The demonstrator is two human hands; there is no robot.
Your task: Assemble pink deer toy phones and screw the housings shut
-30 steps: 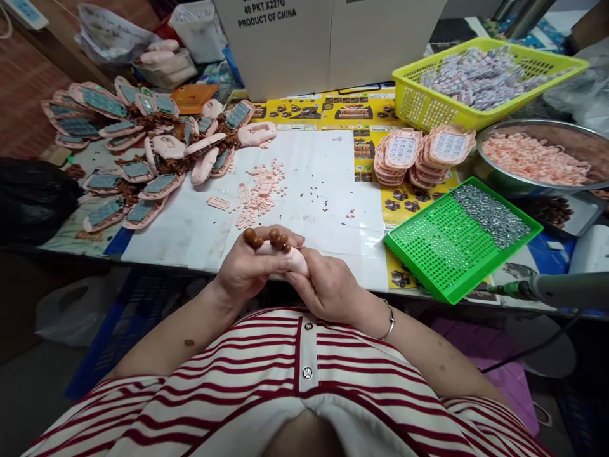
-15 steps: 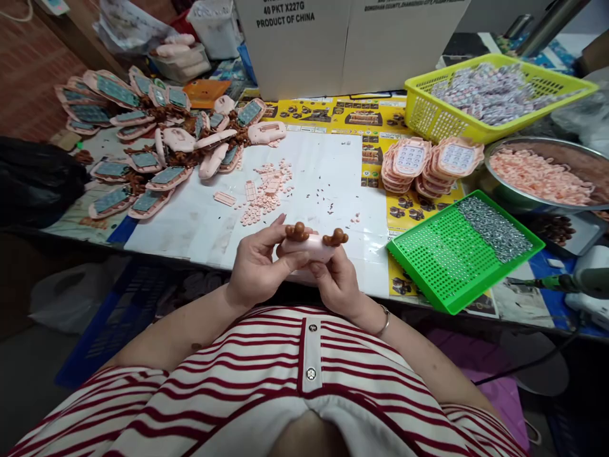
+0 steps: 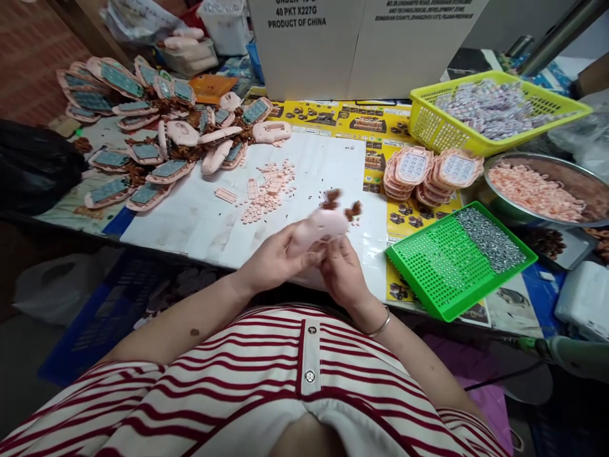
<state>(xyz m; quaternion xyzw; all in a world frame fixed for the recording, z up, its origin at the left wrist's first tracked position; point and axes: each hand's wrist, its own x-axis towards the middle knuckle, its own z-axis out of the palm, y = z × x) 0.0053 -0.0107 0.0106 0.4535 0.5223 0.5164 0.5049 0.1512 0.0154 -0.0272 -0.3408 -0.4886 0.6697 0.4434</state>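
Note:
Both hands hold a pale pink plastic toy casing [image 3: 320,228] with two brown antler-shaped pieces [image 3: 332,198] at its far end, a bit blurred by motion. My left hand [image 3: 278,257] is closed round its left side. Fingers of my right hand [image 3: 343,270] are bent in against its near right edge; what lies between the fingertips is hidden. Beyond the hands, small pink plastic parts [image 3: 264,200] lie in a loose heap on the white sheet [image 3: 314,152], beside tiny dark bits.
Pink casings with green boards [image 3: 169,171] are piled at the left. To the right stand stacked keypad panels [image 3: 413,166], a green tray [image 3: 431,260] of screws, a yellow basket [image 3: 421,127] and a metal bowl [image 3: 547,216] of pink parts. A carton [image 3: 356,57] stands behind.
The toy casing has been tilted and turned, its antler end swinging up and away to the right. Both hands still hold it, and the right fingers have shifted along its near edge.

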